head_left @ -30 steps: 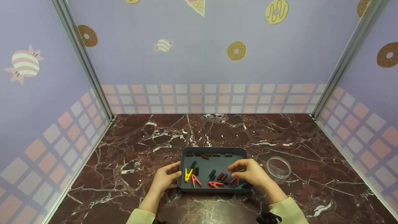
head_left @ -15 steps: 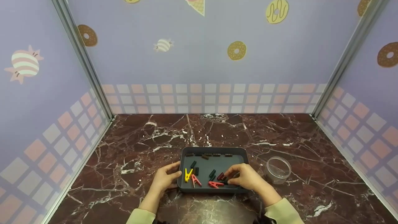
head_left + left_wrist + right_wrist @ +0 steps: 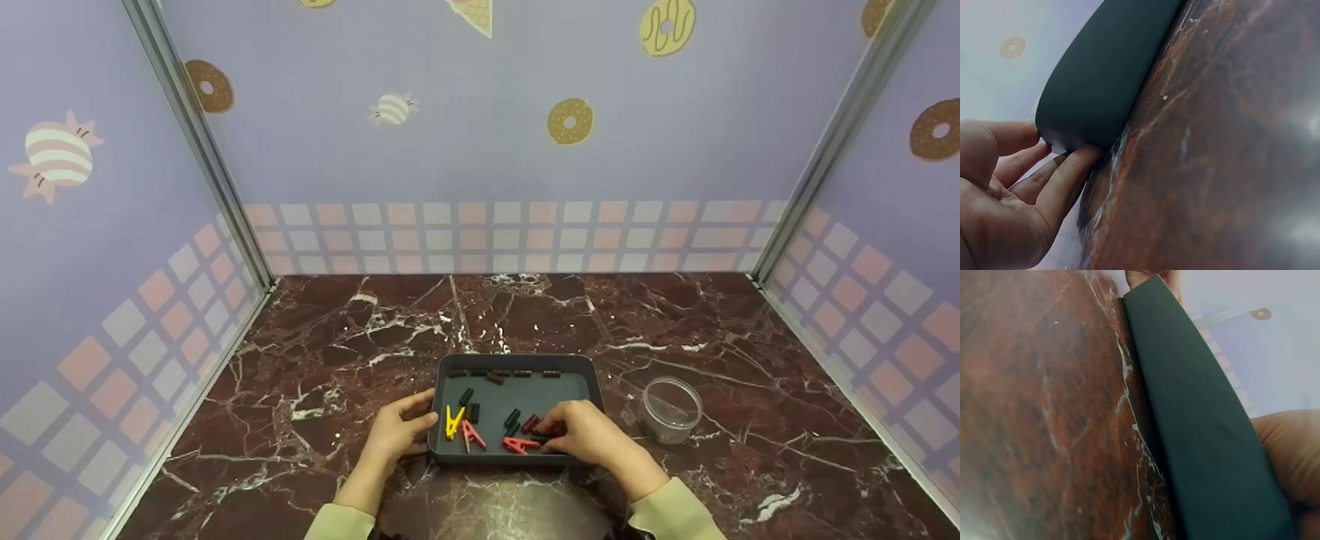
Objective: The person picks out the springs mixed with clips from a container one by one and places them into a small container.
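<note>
A dark grey tray (image 3: 517,459) lies on the marbled table, shown from outside in both wrist views. My left hand (image 3: 401,427) holds its left side, thumb at the rim and other fingers lower down at the corner. Inside the tray's right front, my right hand (image 3: 589,435) reaches down, index finger and thumb bent toward a dark red coil spring (image 3: 531,424) and a red clip (image 3: 519,445). Whether it pinches anything I cannot tell. Green springs (image 3: 513,418) lie left of these fingertips. Another red clip (image 3: 472,433) and a yellow clip (image 3: 454,422) lie near my left thumb.
Several brown springs (image 3: 523,373) line the tray's back wall, with darker springs (image 3: 475,412) toward its left. A clear round plastic container (image 3: 671,411) stands right of the tray, close to my right forearm. Patterned panels (image 3: 480,150) enclose the table (image 3: 360,322).
My right hand has moved left and lower into the tray, now covering the red clip and blue clip at its right front. The left hand stays at the tray's left side.
</note>
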Demonstrator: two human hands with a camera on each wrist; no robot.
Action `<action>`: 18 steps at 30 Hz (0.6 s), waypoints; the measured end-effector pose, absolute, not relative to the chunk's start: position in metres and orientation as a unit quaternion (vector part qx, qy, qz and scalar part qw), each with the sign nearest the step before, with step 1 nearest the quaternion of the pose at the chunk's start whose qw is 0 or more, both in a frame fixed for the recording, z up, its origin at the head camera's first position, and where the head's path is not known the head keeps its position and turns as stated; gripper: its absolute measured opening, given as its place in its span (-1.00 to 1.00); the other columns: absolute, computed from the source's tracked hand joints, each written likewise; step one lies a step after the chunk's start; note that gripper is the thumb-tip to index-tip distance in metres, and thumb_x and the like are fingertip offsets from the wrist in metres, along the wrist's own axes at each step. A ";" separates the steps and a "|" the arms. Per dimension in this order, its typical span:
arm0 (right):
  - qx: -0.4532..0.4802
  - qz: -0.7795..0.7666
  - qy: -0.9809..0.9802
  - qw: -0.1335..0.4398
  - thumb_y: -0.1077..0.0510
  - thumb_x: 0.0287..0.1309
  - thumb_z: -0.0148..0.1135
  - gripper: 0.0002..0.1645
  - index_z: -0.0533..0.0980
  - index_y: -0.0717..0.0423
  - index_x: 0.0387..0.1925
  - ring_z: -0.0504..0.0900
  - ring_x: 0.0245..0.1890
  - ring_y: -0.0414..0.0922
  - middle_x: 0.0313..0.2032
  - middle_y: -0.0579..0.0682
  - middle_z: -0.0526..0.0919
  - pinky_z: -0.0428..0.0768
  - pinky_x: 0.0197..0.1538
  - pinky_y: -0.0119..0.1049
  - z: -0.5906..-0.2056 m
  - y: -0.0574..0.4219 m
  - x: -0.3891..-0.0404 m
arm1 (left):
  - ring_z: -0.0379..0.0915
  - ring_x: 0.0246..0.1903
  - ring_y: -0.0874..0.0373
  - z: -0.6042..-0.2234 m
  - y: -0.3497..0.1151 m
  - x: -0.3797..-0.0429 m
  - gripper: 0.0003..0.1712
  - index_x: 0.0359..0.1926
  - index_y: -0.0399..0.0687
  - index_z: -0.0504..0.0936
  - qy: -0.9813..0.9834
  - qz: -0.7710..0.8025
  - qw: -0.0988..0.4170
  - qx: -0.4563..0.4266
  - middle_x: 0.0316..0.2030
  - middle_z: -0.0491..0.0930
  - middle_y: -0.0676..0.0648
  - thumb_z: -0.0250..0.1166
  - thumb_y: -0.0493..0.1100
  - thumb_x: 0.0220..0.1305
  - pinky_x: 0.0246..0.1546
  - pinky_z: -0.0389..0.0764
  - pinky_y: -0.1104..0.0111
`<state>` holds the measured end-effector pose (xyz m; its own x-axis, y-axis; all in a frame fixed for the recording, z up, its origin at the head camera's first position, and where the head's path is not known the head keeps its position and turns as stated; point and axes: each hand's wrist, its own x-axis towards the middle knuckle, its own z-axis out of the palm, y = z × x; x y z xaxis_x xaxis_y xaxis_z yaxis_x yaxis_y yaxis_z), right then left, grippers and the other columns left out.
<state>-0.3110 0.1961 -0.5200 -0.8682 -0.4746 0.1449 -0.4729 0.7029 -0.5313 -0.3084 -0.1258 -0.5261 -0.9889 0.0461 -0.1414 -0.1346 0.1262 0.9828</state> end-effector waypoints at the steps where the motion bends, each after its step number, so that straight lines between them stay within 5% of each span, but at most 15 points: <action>1: -0.258 -0.286 0.923 -0.002 0.17 -0.02 0.62 -0.81 0.81 0.00 -0.29 0.75 -0.27 -0.13 -0.29 -0.08 0.81 0.71 -0.23 -0.34 -0.520 0.195 -0.311 | 0.75 -0.09 -0.11 -0.526 -0.126 -0.309 -0.42 0.41 -0.25 0.48 0.746 0.662 0.069 -0.029 0.27 0.50 -0.43 0.30 -0.34 0.40 -0.25 0.84 0.09; 13: -0.276 -0.264 0.924 -0.016 0.29 0.01 0.50 -0.82 0.81 0.02 -0.31 0.73 -0.24 -0.11 -0.30 -0.09 0.77 0.70 -0.18 -0.29 -0.522 0.196 -0.311 | 0.75 -0.10 -0.10 -0.527 -0.126 -0.310 -0.42 0.41 -0.27 0.47 0.742 0.666 0.072 -0.026 0.28 0.49 -0.44 0.28 -0.35 0.40 -0.25 0.84 0.10; 18: -0.271 -0.285 0.919 -0.027 0.32 -0.02 0.44 -0.79 0.80 0.02 -0.31 0.63 -0.32 -0.25 -0.34 -0.12 0.73 0.61 -0.28 -0.40 -0.523 0.197 -0.312 | 0.75 -0.10 -0.08 -0.527 -0.126 -0.309 -0.42 0.41 -0.26 0.47 0.744 0.664 0.071 -0.026 0.28 0.49 -0.43 0.29 -0.34 0.40 -0.26 0.84 0.10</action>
<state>-0.3116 0.1973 -0.5234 -0.8517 -0.4826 0.2041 -0.5135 0.6909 -0.5090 -0.3089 -0.1262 -0.5265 -0.9885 0.0556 -0.1408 -0.1336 0.1174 0.9841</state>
